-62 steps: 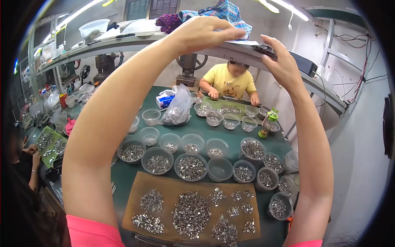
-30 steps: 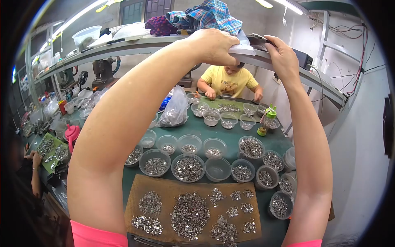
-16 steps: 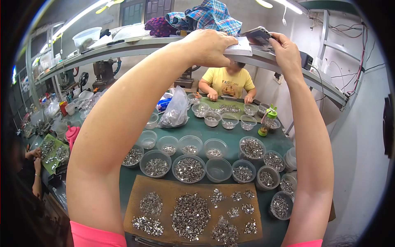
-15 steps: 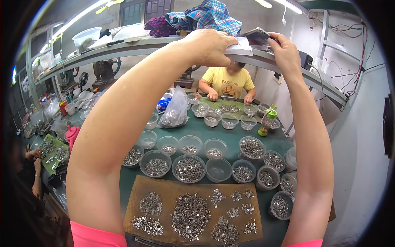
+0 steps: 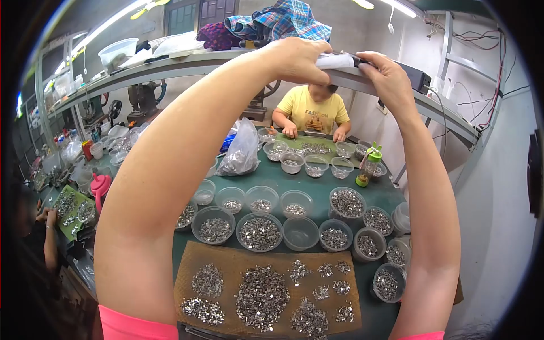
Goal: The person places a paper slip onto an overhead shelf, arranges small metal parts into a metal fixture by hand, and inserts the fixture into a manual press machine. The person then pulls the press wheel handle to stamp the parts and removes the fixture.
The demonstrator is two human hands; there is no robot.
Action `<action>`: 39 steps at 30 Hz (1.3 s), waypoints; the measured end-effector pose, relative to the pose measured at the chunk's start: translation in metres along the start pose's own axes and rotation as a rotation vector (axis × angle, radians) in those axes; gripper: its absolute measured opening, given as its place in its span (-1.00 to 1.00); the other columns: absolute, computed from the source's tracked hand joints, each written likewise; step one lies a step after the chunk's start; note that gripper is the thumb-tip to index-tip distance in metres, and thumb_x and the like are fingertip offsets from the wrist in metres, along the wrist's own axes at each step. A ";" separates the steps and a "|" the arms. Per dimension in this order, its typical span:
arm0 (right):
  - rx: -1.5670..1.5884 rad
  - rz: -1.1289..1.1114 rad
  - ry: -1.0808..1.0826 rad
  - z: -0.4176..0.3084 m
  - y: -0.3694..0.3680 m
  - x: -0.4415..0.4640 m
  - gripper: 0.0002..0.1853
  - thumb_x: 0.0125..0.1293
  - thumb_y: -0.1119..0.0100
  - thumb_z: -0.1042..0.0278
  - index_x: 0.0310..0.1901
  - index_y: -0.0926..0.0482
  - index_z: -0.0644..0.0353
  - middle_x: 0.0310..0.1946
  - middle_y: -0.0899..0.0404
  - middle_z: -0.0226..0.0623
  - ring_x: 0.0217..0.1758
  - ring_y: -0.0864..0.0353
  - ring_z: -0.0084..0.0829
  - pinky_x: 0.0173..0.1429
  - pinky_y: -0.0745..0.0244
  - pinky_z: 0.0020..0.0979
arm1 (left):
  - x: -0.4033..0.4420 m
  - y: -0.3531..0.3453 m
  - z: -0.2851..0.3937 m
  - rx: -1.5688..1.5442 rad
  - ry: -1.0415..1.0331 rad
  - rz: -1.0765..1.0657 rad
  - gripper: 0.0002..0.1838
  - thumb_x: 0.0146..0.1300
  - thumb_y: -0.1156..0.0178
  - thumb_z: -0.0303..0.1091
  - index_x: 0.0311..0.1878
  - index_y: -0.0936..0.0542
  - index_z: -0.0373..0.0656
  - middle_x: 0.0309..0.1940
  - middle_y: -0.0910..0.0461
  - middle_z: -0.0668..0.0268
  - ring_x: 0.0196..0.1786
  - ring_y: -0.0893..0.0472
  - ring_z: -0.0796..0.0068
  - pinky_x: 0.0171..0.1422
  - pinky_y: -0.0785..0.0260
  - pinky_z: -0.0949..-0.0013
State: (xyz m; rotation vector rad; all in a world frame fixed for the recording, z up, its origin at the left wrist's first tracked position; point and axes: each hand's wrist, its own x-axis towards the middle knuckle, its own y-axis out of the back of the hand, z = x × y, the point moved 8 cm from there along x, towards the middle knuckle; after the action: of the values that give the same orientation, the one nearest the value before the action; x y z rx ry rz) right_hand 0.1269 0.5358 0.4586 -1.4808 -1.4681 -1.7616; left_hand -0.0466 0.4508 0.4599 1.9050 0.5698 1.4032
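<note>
Left hand [image 5: 300, 61] pinches white paper [image 5: 335, 61] at its right — right hand [image 5: 390, 82], thumb and fingers nearly closed, grips a dark object [image 5: 358, 60] leftward.

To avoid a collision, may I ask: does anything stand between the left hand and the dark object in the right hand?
Yes: the white paper stands between the left hand and the dark object, at the front edge of the shelf. Nothing visible separates the dark object from the right hand, which touches it.
</note>
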 end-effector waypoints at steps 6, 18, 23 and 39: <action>0.066 0.041 -0.010 -0.008 0.002 -0.020 -0.56 0.43 -0.23 0.25 0.32 -0.64 0.01 0.28 -0.67 -0.17 0.26 -0.69 -0.13 0.35 -0.51 -0.26 | -0.031 0.031 0.007 0.019 -0.072 0.109 -0.32 0.28 -0.36 -0.01 0.41 -0.54 -0.10 0.22 -0.68 -0.04 0.21 -0.69 -0.04 0.34 -0.50 0.09; 0.573 -0.112 -0.149 -0.058 0.011 -0.182 -0.66 0.52 -0.18 0.54 0.27 -0.65 0.24 0.21 -0.70 -0.25 0.27 -0.65 -0.49 0.33 -0.52 -0.48 | -0.297 0.062 0.081 -0.296 -0.196 0.097 -0.54 0.17 -0.29 -0.53 0.19 -0.64 -0.36 0.17 -0.68 -0.12 0.36 -0.58 -0.27 0.45 -0.39 -0.16; 0.487 -0.412 -0.265 -0.113 0.008 -0.300 -0.75 0.47 -0.22 0.57 0.12 -0.72 0.29 -0.09 -0.80 -0.24 -0.06 -0.77 -0.44 0.06 -0.63 -0.46 | -0.424 -0.008 0.129 -0.635 0.164 -0.131 -0.62 0.04 -0.48 -0.51 0.00 -0.75 -0.25 -0.02 -0.76 0.08 0.18 -0.70 -0.12 0.25 -0.56 -0.07; 0.408 -0.925 -0.181 -0.221 0.007 -0.502 -0.82 0.30 -0.43 0.38 -0.08 -0.74 0.12 -0.15 -0.73 -0.37 -0.09 -0.72 -0.24 0.00 -0.64 -0.23 | -0.517 -0.077 0.239 -0.760 0.412 -0.116 -0.66 0.13 -0.48 -0.52 0.02 -0.73 -0.22 -0.02 -0.74 0.18 0.14 -0.68 0.02 0.23 -0.56 0.06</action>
State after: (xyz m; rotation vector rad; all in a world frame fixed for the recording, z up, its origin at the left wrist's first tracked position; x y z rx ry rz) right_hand 0.2089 0.1873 0.0430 -0.7900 -2.6963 -1.5890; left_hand 0.0192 0.0762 0.0280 0.9793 0.2593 1.6380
